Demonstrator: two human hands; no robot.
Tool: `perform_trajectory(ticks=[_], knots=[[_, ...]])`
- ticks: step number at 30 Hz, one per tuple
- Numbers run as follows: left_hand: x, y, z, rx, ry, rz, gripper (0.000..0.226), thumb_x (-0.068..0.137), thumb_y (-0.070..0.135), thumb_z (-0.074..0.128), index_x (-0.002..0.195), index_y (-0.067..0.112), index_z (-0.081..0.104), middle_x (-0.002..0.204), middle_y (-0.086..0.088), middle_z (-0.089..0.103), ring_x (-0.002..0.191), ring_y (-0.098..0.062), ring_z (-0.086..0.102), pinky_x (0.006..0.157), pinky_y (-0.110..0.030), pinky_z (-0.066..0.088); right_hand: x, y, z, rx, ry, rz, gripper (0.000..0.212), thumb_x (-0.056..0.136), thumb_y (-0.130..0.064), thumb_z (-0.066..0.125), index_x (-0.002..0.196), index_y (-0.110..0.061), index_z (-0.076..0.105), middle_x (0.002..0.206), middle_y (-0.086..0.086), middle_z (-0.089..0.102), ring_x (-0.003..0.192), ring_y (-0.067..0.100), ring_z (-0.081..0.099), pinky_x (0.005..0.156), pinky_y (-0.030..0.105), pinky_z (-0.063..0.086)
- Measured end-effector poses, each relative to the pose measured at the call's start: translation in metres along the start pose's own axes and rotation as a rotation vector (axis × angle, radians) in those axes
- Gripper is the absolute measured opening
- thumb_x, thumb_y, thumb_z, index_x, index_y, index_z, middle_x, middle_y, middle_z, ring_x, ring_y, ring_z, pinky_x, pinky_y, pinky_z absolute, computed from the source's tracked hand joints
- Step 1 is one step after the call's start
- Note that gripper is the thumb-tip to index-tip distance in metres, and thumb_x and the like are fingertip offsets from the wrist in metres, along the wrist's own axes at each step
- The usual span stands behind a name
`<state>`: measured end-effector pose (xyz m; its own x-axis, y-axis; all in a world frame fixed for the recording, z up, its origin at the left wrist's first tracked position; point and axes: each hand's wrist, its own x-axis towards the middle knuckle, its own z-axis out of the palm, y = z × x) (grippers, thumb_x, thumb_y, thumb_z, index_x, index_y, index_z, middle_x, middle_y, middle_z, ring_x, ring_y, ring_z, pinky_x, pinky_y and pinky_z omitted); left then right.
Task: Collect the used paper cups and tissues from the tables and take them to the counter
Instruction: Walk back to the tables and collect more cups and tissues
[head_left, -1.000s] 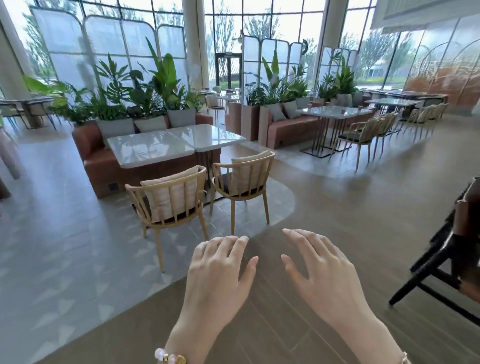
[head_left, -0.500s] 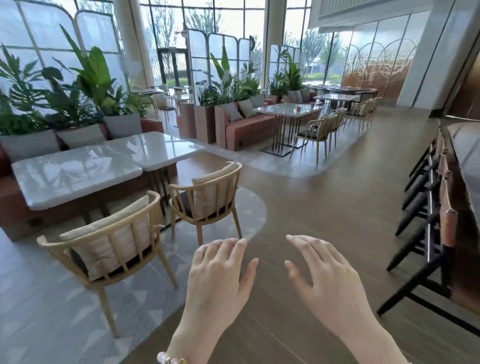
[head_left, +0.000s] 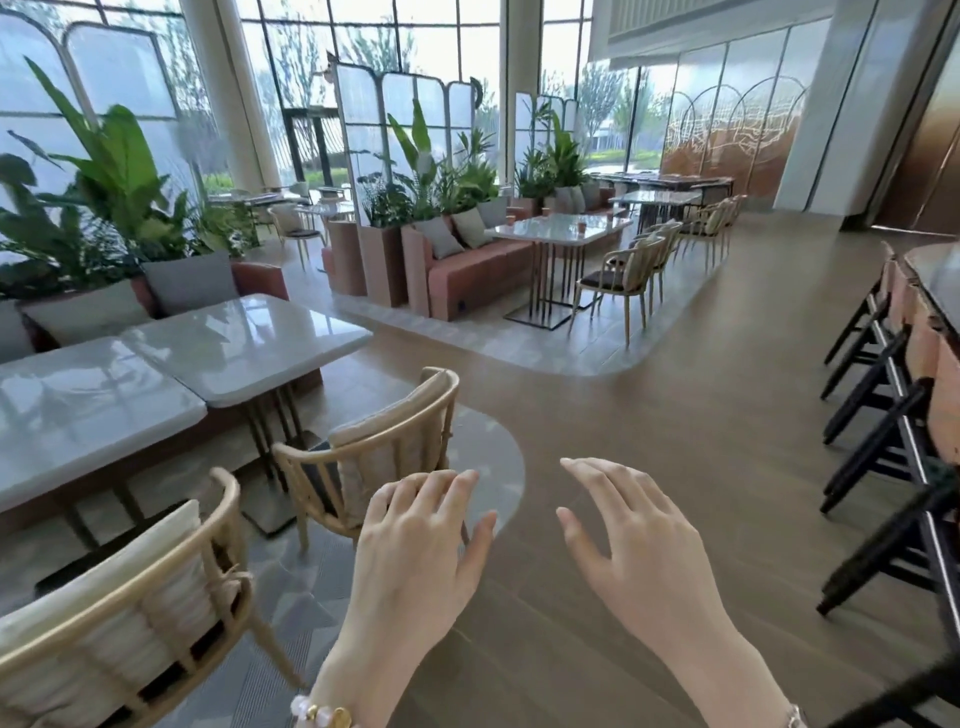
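Note:
My left hand (head_left: 421, 545) and my right hand (head_left: 639, 551) hover palm-down in front of me over the wooden floor, fingers spread, holding nothing. Far ahead, a marble table (head_left: 561, 231) carries small orange-brown paper cups: one near its left end (head_left: 510, 220) and one near its middle (head_left: 581, 227). Tissues are too small to make out there. The dark counter (head_left: 935, 275) runs along the right edge. The two white tables (head_left: 171, 358) close on my left are bare.
Two wicker chairs (head_left: 384, 447) stand beside the near tables at lower left. Black bar stools (head_left: 883, 395) line the counter on the right. A wide wooden aisle runs between them toward the far table, its chairs (head_left: 628, 280) and red sofa (head_left: 467, 270).
The view has swung right and moved forward: the near tables and chairs slid left and closer, and the counter with its stools came into view. Both hands stay open in front.

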<state>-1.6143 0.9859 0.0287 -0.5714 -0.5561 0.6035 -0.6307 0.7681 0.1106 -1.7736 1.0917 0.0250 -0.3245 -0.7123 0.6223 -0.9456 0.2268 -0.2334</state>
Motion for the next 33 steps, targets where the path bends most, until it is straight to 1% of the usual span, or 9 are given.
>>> perform_trajectory(ticks=[4,7,15,18,21,25,28,31,33], knots=[[0.059,-0.01,0.05,-0.018,-0.02,0.032,0.034,0.083,0.038,0.059,0.109,0.017,0.067,0.1,0.004,0.069,0.094,-0.019,0.065,0.084,-0.037,0.05,0.05,0.035,0.035,-0.015,-0.014,0.037,0.046,0.086,-0.044,0.04,0.118,-0.02,0.065,0.112,-0.009,0.067,0.103,0.017,0.065,0.078,0.03,0.054],[0.103,-0.018,0.091,-0.055,-0.031,0.058,0.031,0.084,0.036,0.063,0.107,0.016,0.067,0.099,0.003,0.069,0.092,-0.02,0.066,0.082,-0.037,0.05,0.084,0.063,0.062,-0.041,-0.011,0.066,0.046,0.086,-0.043,0.04,0.117,-0.02,0.066,0.111,-0.008,0.068,0.101,0.017,0.065,0.075,0.029,0.054],[0.239,-0.047,0.209,-0.144,-0.03,0.136,0.04,0.088,0.042,0.042,0.107,0.016,0.066,0.099,0.006,0.069,0.093,-0.018,0.064,0.081,-0.037,0.051,0.193,0.145,0.145,-0.123,-0.007,0.142,0.045,0.085,-0.042,0.041,0.115,-0.019,0.066,0.11,-0.008,0.067,0.099,0.018,0.065,0.074,0.029,0.054],[0.305,-0.06,0.249,-0.185,-0.022,0.148,0.037,0.087,0.041,0.048,0.109,0.017,0.065,0.099,0.007,0.068,0.095,-0.018,0.064,0.082,-0.036,0.05,0.25,0.171,0.173,-0.142,0.006,0.175,0.04,0.085,-0.039,0.049,0.115,-0.019,0.066,0.11,-0.009,0.067,0.1,0.017,0.065,0.074,0.029,0.054],[0.366,-0.069,0.283,-0.218,-0.005,0.174,0.038,0.088,0.042,0.043,0.109,0.018,0.064,0.1,0.008,0.067,0.095,-0.017,0.063,0.084,-0.035,0.048,0.304,0.195,0.198,-0.168,0.014,0.178,0.04,0.086,-0.04,0.047,0.115,-0.02,0.065,0.11,-0.009,0.067,0.1,0.016,0.065,0.074,0.029,0.054],[0.429,-0.079,0.327,-0.238,-0.042,0.204,0.04,0.089,0.043,0.042,0.111,0.017,0.064,0.102,0.007,0.067,0.096,-0.016,0.062,0.085,-0.035,0.048,0.361,0.226,0.234,-0.178,0.017,0.208,0.036,0.083,-0.031,0.063,0.117,-0.019,0.065,0.112,-0.007,0.067,0.102,0.018,0.065,0.075,0.03,0.053],[0.469,-0.088,0.359,-0.24,-0.078,0.203,0.039,0.089,0.042,0.045,0.112,0.017,0.064,0.104,0.007,0.067,0.098,-0.017,0.062,0.086,-0.036,0.048,0.397,0.25,0.26,-0.181,0.004,0.216,0.038,0.082,-0.033,0.059,0.117,-0.019,0.065,0.112,-0.008,0.067,0.103,0.018,0.065,0.076,0.029,0.053],[0.508,-0.097,0.394,-0.235,-0.089,0.192,0.038,0.087,0.041,0.05,0.112,0.016,0.064,0.104,0.005,0.067,0.097,-0.018,0.063,0.086,-0.037,0.049,0.435,0.279,0.29,-0.177,-0.01,0.224,0.036,0.084,-0.03,0.065,0.119,-0.019,0.064,0.113,-0.008,0.067,0.105,0.018,0.064,0.076,0.027,0.051],[0.536,-0.104,0.421,-0.224,-0.075,0.185,0.038,0.087,0.041,0.048,0.11,0.016,0.065,0.103,0.006,0.068,0.096,-0.018,0.063,0.085,-0.036,0.049,0.463,0.3,0.313,-0.168,-0.014,0.217,0.037,0.084,-0.03,0.066,0.119,-0.019,0.064,0.114,-0.008,0.066,0.105,0.018,0.063,0.077,0.028,0.051]])
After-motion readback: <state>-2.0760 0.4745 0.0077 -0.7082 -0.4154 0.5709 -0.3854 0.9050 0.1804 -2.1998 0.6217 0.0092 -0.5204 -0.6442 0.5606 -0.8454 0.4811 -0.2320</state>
